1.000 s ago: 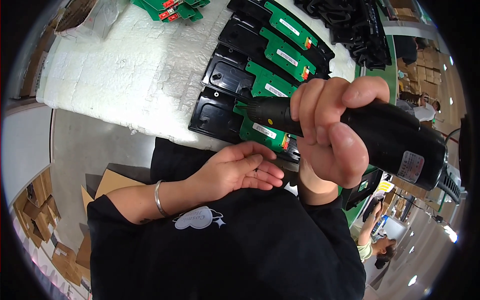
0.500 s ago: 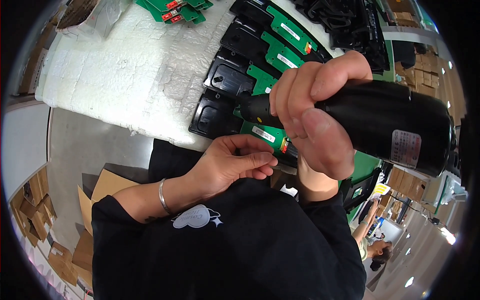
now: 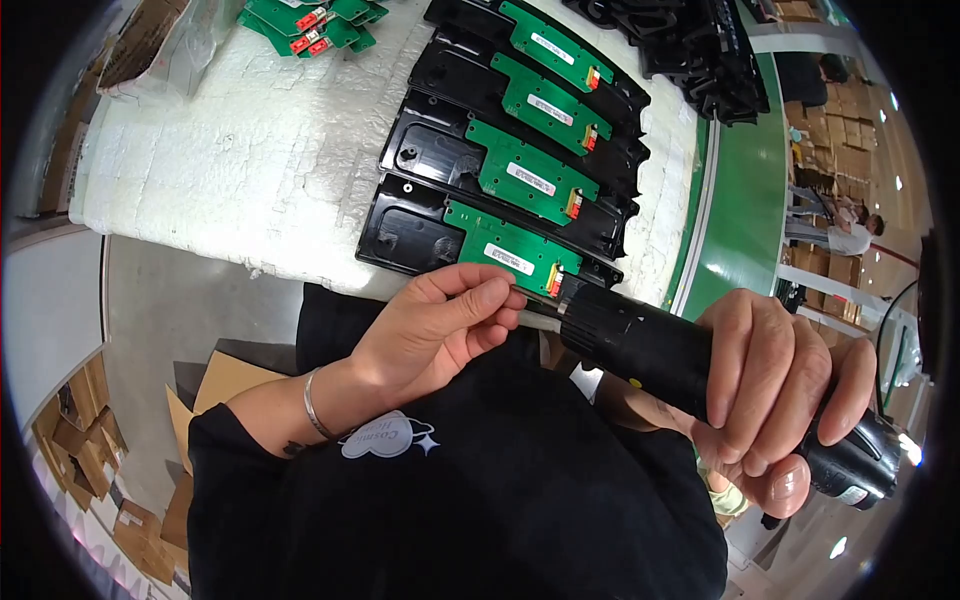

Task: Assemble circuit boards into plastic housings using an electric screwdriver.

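Observation:
My right hand (image 3: 770,385) grips a black electric screwdriver (image 3: 640,345), which lies nearly level with its nose toward my left hand. My left hand (image 3: 435,320) is closed in a pinch at the screwdriver's thin bit; whatever sits between the fingertips is too small to make out. Just beyond the fingers, the nearest green circuit board (image 3: 475,232) rests in its black plastic housing (image 3: 390,240). Farther back in the same row is another circuit board (image 3: 515,150) in a housing. Each board carries a white label and a red-and-yellow connector at its right end.
Loose green boards (image 3: 270,35) with red connectors lie at the far left, beside a plastic-lined box (image 3: 150,50). Black plastic parts (image 3: 700,60) are piled at the far right. White foam sheeting (image 3: 250,160) covers the table, and an open carton (image 3: 235,385) stands below on the left.
The screwdriver has swung from above the nearest housing toward me and to the right. Its bit now meets my left fingertips. The view has shifted slightly, baring the row of boards.

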`<move>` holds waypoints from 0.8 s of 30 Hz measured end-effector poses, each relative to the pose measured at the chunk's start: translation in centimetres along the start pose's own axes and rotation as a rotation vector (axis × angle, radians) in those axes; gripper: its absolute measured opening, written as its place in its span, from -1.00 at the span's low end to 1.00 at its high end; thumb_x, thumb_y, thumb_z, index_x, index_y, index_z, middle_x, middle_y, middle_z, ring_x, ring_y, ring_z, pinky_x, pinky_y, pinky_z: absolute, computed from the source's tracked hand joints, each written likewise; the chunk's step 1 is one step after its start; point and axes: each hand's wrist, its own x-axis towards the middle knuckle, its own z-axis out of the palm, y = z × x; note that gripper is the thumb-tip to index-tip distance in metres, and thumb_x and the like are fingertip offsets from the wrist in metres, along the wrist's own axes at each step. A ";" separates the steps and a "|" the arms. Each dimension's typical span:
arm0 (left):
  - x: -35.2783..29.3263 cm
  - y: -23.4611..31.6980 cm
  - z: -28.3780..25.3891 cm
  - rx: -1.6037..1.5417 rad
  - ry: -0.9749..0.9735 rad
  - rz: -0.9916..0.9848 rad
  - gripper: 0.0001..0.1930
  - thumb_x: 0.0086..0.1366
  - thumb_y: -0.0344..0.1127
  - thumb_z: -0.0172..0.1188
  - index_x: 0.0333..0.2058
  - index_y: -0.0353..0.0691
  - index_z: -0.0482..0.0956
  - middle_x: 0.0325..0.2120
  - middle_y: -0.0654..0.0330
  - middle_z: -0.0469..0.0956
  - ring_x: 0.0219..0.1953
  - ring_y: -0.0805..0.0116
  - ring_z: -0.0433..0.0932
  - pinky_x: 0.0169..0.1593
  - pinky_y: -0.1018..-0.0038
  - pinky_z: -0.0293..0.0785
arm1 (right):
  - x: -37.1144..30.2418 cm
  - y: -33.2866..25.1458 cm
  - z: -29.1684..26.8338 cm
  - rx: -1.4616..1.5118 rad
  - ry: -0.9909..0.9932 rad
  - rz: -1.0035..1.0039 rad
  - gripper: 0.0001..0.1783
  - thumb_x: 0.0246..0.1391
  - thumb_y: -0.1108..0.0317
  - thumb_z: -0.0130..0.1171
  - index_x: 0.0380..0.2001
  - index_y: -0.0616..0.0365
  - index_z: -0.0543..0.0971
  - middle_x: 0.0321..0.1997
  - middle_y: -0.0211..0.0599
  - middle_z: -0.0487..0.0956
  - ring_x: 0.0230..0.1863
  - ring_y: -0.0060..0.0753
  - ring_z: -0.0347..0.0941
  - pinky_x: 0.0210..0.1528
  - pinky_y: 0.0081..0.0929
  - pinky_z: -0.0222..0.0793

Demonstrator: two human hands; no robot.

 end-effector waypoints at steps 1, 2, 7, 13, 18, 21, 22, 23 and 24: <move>0.1 -0.1 -0.1 -0.017 -0.017 -0.017 -0.84 0.23 -0.35 0.03 -0.24 -0.23 0.46 -0.36 0.25 0.47 -0.33 0.55 0.45 -0.22 0.66 0.40 | -0.1 0.0 0.1 0.001 0.002 -0.002 -0.67 -0.32 0.48 0.18 -0.42 0.09 0.29 -0.70 -0.57 0.46 -0.72 -0.75 0.38 -0.55 -0.87 0.36; 0.1 -0.2 -0.1 -0.015 -0.015 -0.018 -0.84 0.23 -0.35 0.03 -0.24 -0.23 0.46 -0.36 0.25 0.47 -0.33 0.55 0.45 -0.22 0.66 0.40 | -0.3 -0.1 0.3 0.000 0.023 0.017 -0.67 -0.31 0.48 0.18 -0.42 0.08 0.29 -0.70 -0.57 0.46 -0.72 -0.76 0.38 -0.58 -0.87 0.34; 0.2 -0.3 -1.2 -0.076 -0.225 -0.058 -0.78 0.26 -0.25 -0.01 -0.21 -0.24 0.43 -0.31 0.23 0.44 -0.27 0.49 0.43 -0.16 0.61 0.38 | -0.9 -0.1 0.7 0.018 0.092 0.047 -0.68 -0.27 0.47 0.17 -0.41 0.06 0.28 -0.69 -0.59 0.45 -0.68 -0.78 0.39 -0.56 -0.87 0.31; 0.3 -0.9 0.5 -0.044 0.028 -0.220 -0.65 0.30 -0.24 -0.09 -0.05 -0.39 0.28 -0.09 0.10 0.33 0.03 0.31 0.28 0.14 0.41 0.19 | -1.7 3.5 -0.1 -0.170 0.201 0.067 -0.65 -0.19 0.39 -0.02 -0.23 0.11 0.26 -0.72 -0.57 0.24 -0.70 -0.63 0.15 -0.53 -0.60 0.11; -0.4 -0.8 -0.6 0.302 0.011 -0.210 -0.62 0.30 -0.33 -0.14 0.04 -0.42 0.19 -0.01 -0.04 0.29 0.09 0.17 0.28 0.12 0.45 0.23 | -1.9 4.6 0.1 -0.145 0.340 0.188 -0.65 -0.21 0.46 0.02 -0.26 0.17 0.25 -0.68 -0.42 0.27 -0.68 -0.57 0.14 -0.52 -0.55 0.15; -0.5 -0.2 0.1 0.313 0.032 -0.255 -0.63 0.30 -0.35 -0.14 0.04 -0.41 0.20 -0.06 -0.03 0.34 0.02 0.19 0.36 0.05 0.48 0.32 | -1.8 4.5 0.0 -0.079 0.324 0.197 -0.67 -0.19 0.53 0.08 -0.30 0.18 0.24 -0.65 -0.34 0.32 -0.65 -0.52 0.19 -0.53 -0.53 0.19; -0.5 -0.2 0.1 0.360 0.011 -0.242 -0.62 0.30 -0.34 -0.14 0.05 -0.40 0.20 -0.07 -0.02 0.36 -0.01 0.19 0.39 0.04 0.47 0.34 | -1.7 4.5 0.0 -0.079 0.315 0.207 -0.67 -0.19 0.53 0.08 -0.31 0.19 0.24 -0.65 -0.33 0.33 -0.64 -0.51 0.20 -0.53 -0.53 0.19; -0.4 -0.2 0.1 0.407 -0.010 -0.229 -0.62 0.31 -0.33 -0.14 0.05 -0.39 0.20 -0.09 -0.02 0.37 -0.04 0.20 0.42 0.02 0.45 0.36 | -1.6 4.5 0.1 -0.079 0.314 0.210 -0.67 -0.19 0.53 0.08 -0.31 0.19 0.24 -0.65 -0.33 0.33 -0.64 -0.51 0.20 -0.53 -0.53 0.19; -0.4 -0.2 0.1 0.405 -0.010 -0.227 -0.62 0.31 -0.33 -0.14 0.05 -0.39 0.20 -0.09 -0.02 0.37 -0.04 0.20 0.42 0.02 0.45 0.36 | -1.5 4.6 0.3 -0.153 0.307 0.224 -0.69 -0.21 0.47 0.02 -0.32 0.16 0.23 -0.68 -0.41 0.28 -0.68 -0.56 0.16 -0.52 -0.54 0.16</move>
